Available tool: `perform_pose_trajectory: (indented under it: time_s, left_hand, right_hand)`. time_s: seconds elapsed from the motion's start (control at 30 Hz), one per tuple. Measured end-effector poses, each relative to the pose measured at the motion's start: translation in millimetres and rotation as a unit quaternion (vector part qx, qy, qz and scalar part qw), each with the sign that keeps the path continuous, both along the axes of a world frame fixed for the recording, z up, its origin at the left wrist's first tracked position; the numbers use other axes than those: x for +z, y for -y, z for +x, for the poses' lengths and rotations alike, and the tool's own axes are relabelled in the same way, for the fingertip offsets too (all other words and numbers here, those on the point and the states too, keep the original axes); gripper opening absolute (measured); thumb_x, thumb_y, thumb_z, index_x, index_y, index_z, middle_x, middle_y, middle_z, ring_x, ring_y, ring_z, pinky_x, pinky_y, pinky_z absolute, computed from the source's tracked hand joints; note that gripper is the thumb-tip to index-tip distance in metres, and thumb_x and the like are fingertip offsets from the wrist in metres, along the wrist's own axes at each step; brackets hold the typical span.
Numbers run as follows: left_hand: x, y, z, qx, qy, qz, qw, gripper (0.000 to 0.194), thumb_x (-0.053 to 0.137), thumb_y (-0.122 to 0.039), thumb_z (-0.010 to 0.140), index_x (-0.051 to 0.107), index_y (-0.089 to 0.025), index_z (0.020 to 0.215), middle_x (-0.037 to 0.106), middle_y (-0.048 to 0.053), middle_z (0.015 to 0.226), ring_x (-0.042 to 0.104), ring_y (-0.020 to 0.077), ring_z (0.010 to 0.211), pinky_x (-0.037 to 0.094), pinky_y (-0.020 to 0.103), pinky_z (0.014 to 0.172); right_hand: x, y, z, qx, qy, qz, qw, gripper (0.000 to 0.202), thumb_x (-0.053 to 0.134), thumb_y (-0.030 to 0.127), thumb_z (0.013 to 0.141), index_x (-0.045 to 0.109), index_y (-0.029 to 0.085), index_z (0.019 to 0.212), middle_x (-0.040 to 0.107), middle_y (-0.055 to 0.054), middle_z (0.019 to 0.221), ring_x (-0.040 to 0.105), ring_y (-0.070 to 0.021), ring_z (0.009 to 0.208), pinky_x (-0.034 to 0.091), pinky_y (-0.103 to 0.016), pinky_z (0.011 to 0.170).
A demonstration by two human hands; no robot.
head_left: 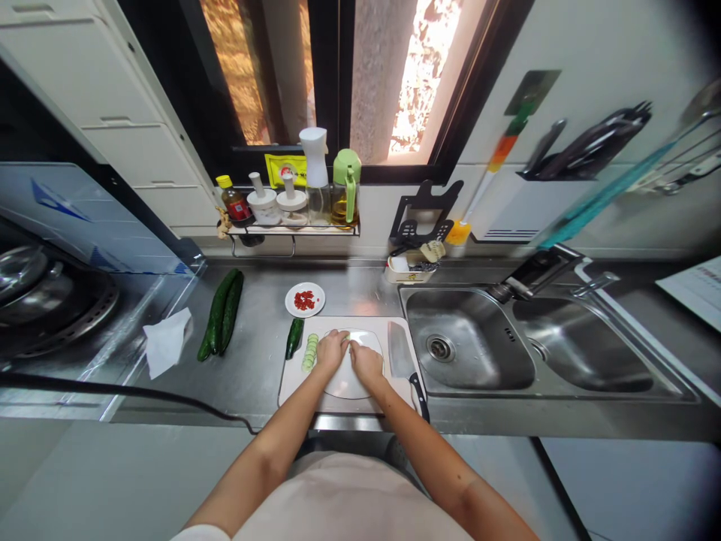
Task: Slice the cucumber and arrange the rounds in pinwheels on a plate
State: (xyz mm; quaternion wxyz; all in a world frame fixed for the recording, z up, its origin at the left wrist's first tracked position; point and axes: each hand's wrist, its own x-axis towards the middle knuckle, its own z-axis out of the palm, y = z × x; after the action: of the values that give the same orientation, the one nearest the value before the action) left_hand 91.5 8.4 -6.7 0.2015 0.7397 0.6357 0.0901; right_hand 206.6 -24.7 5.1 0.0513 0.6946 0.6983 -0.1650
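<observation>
My left hand and my right hand meet over a white plate on the cutting board. Fingers of both hands are closed around a small pale green piece, which looks like a cucumber slice, above the plate's far part. Left of the plate lies a row of cucumber slices, with a dark green cucumber piece beside it. A knife rests along the board's right side, its black handle toward me.
A small dish of red pieces sits behind the board. Whole cucumbers and white paper lie left. A double sink is right; a condiment shelf hangs behind.
</observation>
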Motion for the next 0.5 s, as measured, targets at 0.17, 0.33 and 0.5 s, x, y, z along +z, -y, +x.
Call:
perform_pose_trajectory:
  time_s: [0.17, 0.33, 0.5]
  left_hand:
    - [0.6, -0.7, 0.2, 0.001, 0.002, 0.008, 1.000, 0.029, 0.046, -0.036, 0.091, 0.062, -0.030, 0.115, 0.062, 0.004, 0.102, 0.059, 0.0178, 0.091, 0.041, 0.026, 0.077]
    - [-0.9, -0.1, -0.5, 0.001, 0.002, 0.014, 1.000, 0.030, 0.046, -0.035, 0.092, 0.061, -0.031, 0.117, 0.062, 0.004, 0.102, 0.059, 0.0179, 0.092, 0.041, 0.026, 0.078]
    - [-3.3, -0.9, -0.1, 0.005, 0.001, 0.006, 1.000, 0.031, 0.045, -0.034, 0.092, 0.060, -0.030, 0.119, 0.062, 0.005, 0.104, 0.059, 0.0179, 0.094, 0.041, 0.026, 0.079]
  right_hand:
    - [-1.7, -0.2, 0.0, 0.001, -0.003, 0.007, 1.000, 0.037, 0.025, 0.032, 0.097, 0.051, 0.025, 0.122, 0.069, -0.008, 0.094, 0.066, -0.0208, 0.086, 0.041, -0.029, 0.071]
    - [-2.1, 1.1, -0.8, -0.002, -0.006, 0.006, 1.000, 0.038, 0.026, 0.034, 0.097, 0.049, 0.026, 0.125, 0.069, -0.008, 0.094, 0.066, -0.0209, 0.084, 0.042, -0.029, 0.071]
    - [-0.9, -0.6, 0.4, 0.007, -0.001, 0.001, 1.000, 0.038, 0.026, 0.033, 0.097, 0.049, 0.025, 0.126, 0.069, -0.008, 0.095, 0.065, -0.0202, 0.085, 0.041, -0.028, 0.071]
